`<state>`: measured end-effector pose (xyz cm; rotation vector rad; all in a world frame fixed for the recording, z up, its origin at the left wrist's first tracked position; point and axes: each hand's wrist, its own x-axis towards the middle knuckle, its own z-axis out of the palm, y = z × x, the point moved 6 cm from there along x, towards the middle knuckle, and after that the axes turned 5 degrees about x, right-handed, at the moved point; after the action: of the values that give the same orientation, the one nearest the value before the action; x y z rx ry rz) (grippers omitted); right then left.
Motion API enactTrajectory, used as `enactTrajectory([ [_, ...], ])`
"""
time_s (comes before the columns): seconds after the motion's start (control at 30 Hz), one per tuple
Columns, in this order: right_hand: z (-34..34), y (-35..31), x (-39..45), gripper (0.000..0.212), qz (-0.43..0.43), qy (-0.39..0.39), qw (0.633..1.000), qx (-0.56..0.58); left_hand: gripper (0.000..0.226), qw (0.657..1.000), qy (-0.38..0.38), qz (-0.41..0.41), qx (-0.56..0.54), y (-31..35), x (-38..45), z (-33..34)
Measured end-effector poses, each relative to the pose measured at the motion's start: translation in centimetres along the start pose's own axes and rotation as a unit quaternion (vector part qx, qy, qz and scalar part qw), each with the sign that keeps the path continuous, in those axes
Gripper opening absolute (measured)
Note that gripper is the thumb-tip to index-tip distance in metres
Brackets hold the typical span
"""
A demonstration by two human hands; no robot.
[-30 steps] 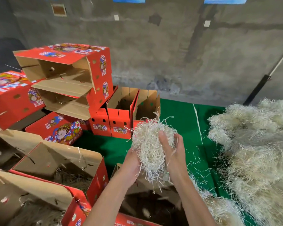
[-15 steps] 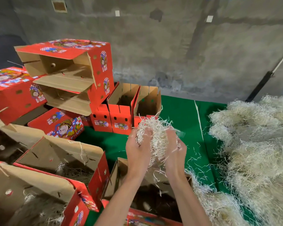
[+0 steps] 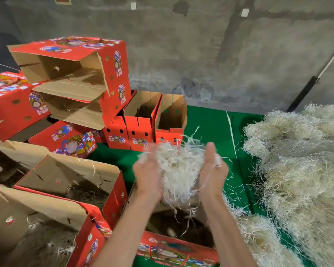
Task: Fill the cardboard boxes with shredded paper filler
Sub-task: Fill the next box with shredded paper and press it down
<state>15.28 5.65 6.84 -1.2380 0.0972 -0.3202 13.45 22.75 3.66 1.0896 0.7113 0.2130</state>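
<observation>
My left hand (image 3: pixel 147 176) and my right hand (image 3: pixel 212 170) face each other, fingers stretched out, and press a clump of pale shredded paper (image 3: pixel 178 170) between the palms. Both hands are blurred by motion. The clump hangs above an open red cardboard box (image 3: pixel 174 249) at the bottom centre, and loose strands trail down into its dark inside. To the left stand two more open boxes, one (image 3: pixel 66 174) behind the other (image 3: pixel 37 212), each with filler in the bottom. A large heap of shredded paper (image 3: pixel 301 160) lies on the right.
Empty red boxes (image 3: pixel 112 74) lie stacked on their sides at the back left, with narrow upright boxes (image 3: pixel 141 120) beside them. A green mat (image 3: pixel 206 122) covers the floor in front of a concrete wall. A pole (image 3: pixel 316 78) leans at the far right.
The hands have spread slightly apart and the clump has loosened and widened between them. Strands now fall into the box below. The view has tilted down a little.
</observation>
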Motion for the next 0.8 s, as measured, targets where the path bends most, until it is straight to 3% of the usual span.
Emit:
enactTrajectory([
  [0.03, -1.0, 0.0, 0.5, 0.044, -0.002, 0.017, 1.000, 0.012, 0.019, 0.999, 0.052, -0.011, -0.008, 0.7, 0.8, -1.2],
  [0.07, -1.5, 0.4, 0.8, 0.067, 0.016, 0.012, 0.999, 0.047, 0.026, 0.995, 0.085, -0.016, -0.044, 1.2, 1.4, -2.0],
  [0.1, -1.7, 0.8, 0.8, 0.070, 0.038, 0.005, 0.997, 0.062, 0.035, 0.993, 0.090, -0.018, -0.071, 1.6, 1.7, -2.1],
  [0.23, -1.8, 1.2, 0.8, 0.051, 0.023, 0.022, 0.998, 0.058, 0.046, 0.999, -0.009, 0.000, -0.048, 1.9, 0.7, -1.3],
  [0.27, -2.1, 0.6, 0.8, 0.056, 0.012, 0.032, 0.998, 0.053, 0.047, 0.999, -0.006, -0.014, -0.048, 1.9, 0.9, -1.6],
  [0.4, -2.6, 0.7, 1.0, 0.034, 0.050, 0.073, 0.993, 0.080, 0.038, 0.997, 0.055, -0.030, -0.040, 2.9, 1.6, -3.3],
  [0.47, -2.2, 0.3, 0.6, 0.046, 0.017, 0.069, 0.997, 0.023, 0.050, 0.999, -0.038, -0.022, -0.014, 2.3, 1.2, -2.3],
  [0.57, -1.5, -1.5, 0.3, 0.061, -0.039, 0.012, 0.995, -0.090, 0.078, 0.975, -0.220, -0.038, 0.022, 0.9, 0.1, -1.2],
  [0.7, -1.6, -4.1, 2.5, 0.072, 0.007, -0.073, 0.978, -0.193, 0.086, 0.944, -0.322, -0.067, 0.020, 1.2, 0.3, -1.8],
  [0.8, 0.5, -5.9, 3.0, 0.075, 0.002, -0.156, 0.953, -0.259, 0.092, 0.922, -0.363, -0.055, 0.123, 1.4, -0.7, -0.8],
])
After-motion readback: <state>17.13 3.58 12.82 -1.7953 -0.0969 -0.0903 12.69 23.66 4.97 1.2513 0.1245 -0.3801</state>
